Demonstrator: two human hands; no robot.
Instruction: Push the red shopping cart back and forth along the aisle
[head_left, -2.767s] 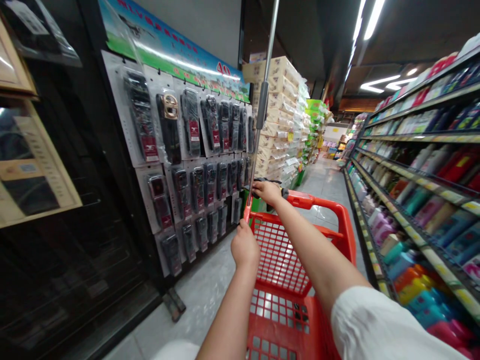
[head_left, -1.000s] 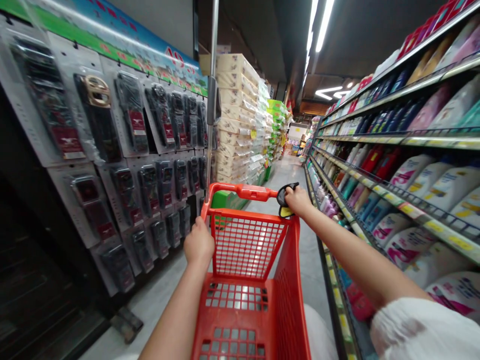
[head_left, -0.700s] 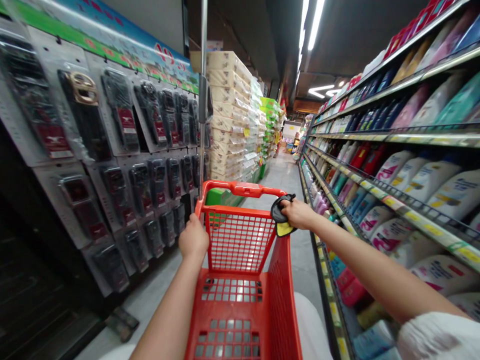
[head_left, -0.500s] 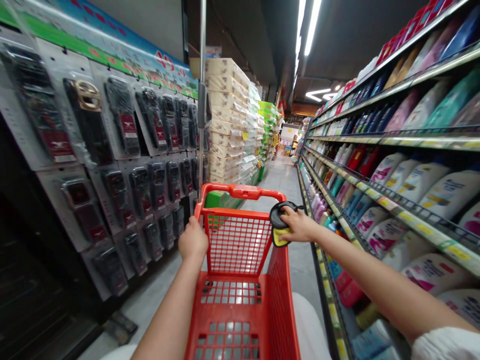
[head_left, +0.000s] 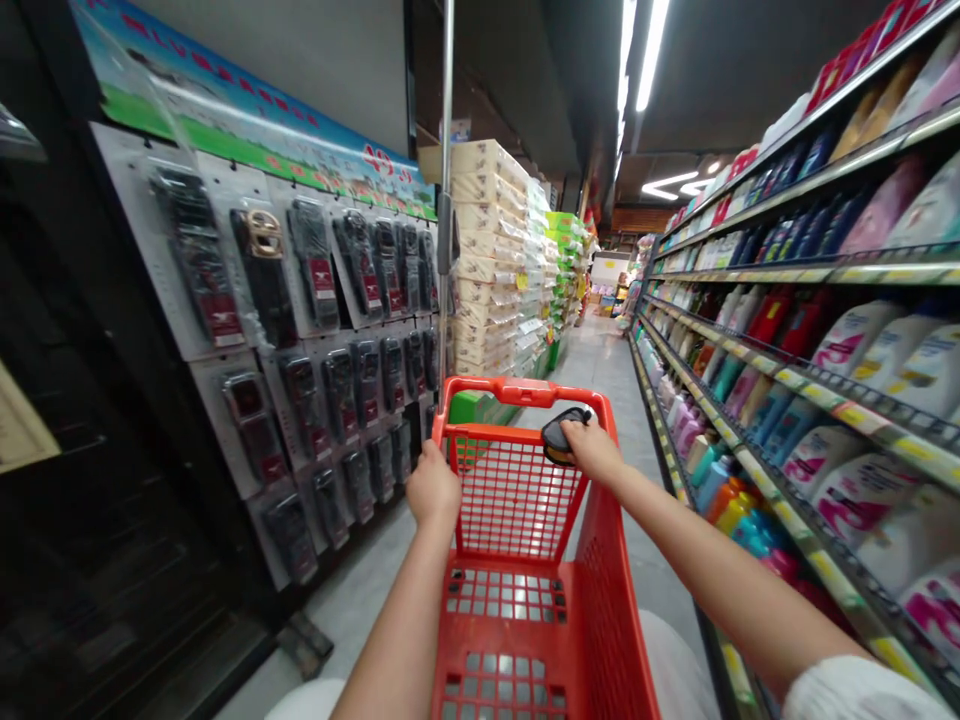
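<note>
A red plastic shopping cart (head_left: 514, 632) stands in front of me, its latticed basket holding nothing that I can see. My left hand (head_left: 433, 488) is closed round the left rim of the cart, near the corner below the handle bar. In my right hand (head_left: 594, 450) is a small, rounded black fabric item (head_left: 559, 437) with a trace of yellow at its edge; its exact kind is unclear. The fingers pinch it over the right end of the mesh panel, close to the cart's right rim.
Packaged belts (head_left: 307, 390) hang on a display to the left, beside a metal pole (head_left: 448, 120). Stacked tissue packs (head_left: 487, 250) line the aisle beyond. Along the right run shelves of shampoo bottles (head_left: 855, 500). Grey floor (head_left: 600, 350) stretches ahead.
My view has swung left, so the cart and shelves sit further right. My right hand has turned the black item inward over the panel, and its yellow side is now mostly hidden.
</note>
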